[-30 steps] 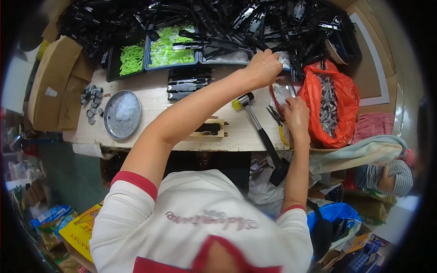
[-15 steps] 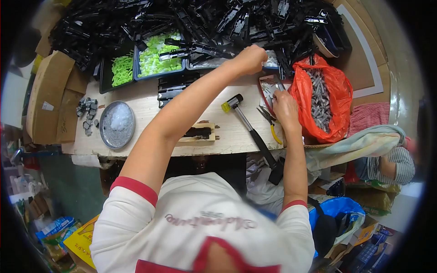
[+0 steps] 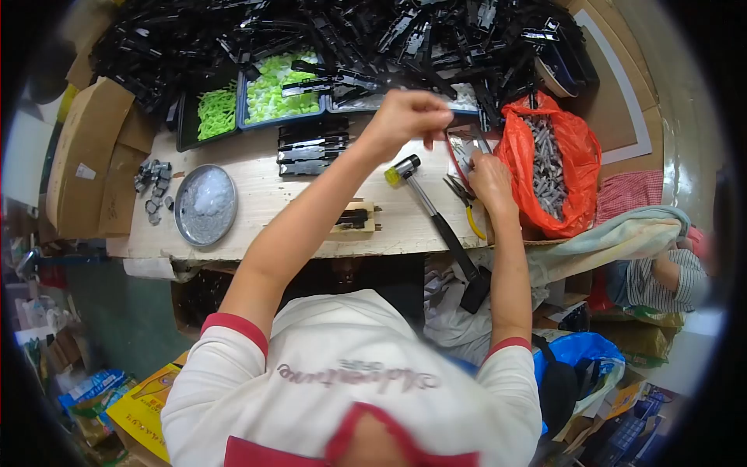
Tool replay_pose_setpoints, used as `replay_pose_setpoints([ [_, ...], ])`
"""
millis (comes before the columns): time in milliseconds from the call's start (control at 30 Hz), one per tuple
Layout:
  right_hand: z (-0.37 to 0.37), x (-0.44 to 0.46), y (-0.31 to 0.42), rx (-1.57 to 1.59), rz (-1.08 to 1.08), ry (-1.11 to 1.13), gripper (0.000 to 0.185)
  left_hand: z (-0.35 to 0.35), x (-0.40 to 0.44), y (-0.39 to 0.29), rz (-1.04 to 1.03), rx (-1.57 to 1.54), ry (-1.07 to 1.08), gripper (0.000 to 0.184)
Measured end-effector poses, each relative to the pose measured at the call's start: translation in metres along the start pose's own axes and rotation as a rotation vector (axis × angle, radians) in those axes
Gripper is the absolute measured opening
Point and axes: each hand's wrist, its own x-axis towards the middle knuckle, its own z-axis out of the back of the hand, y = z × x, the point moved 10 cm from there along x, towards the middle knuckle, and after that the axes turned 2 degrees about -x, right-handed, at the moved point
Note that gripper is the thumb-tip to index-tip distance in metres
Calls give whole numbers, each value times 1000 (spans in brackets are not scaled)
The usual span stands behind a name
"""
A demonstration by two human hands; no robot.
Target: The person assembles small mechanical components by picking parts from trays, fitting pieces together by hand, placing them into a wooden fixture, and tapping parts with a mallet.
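My left hand [image 3: 408, 121] hovers over the bench in front of the trays. Its thumb and fingertips are pinched together; anything between them is too small to make out. Close by on the right, my right hand [image 3: 490, 179] is closed around a slim grey metal tool [image 3: 482, 142] whose exact kind I cannot tell. Beneath that tool lies a small red-edged tray [image 3: 461, 152], partly covered by the hand. Yellow-handled pliers [image 3: 472, 218] lie just left of my right wrist. A hammer [image 3: 440, 222] with a yellow face and black grip rests farther left, its handle over the bench edge.
Black plastic parts [image 3: 194, 47] are heaped along the back. Before them stand trays of green pieces [image 3: 282, 89]. A red bag [image 3: 587, 148] of grey metal pieces is at right. A round dish [image 3: 180, 222], a wooden fixture [image 3: 342, 226] and a cardboard box [image 3: 82, 167] are leftward.
My left hand has drawn back from the tray of white pieces, toward me and to the left. My right hand stays almost in place beside the red bag.
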Motion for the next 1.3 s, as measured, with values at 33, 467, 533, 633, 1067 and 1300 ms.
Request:
replay_pose_setpoints([
  [33,-2,0,0,4,8,2,10,5,-17,3,39,-23,-19,18],
  [467,29,-58,135,1317,114,270,8,49,-164,24,128,-240,-137,18],
  [533,28,-63,155,1319,182,284,9,51,-173,22,123,-189,-142,17],
  [633,25,-68,175,1312,283,320,10,55,-181,21,100,-155,-152,14],
  [1067,29,-74,196,1084,363,329,8,59,-188,15,59,71,-159,11],
  [1300,34,-84,201,1122,438,20,11,68,-189,22,78,-91,-227,11],
])
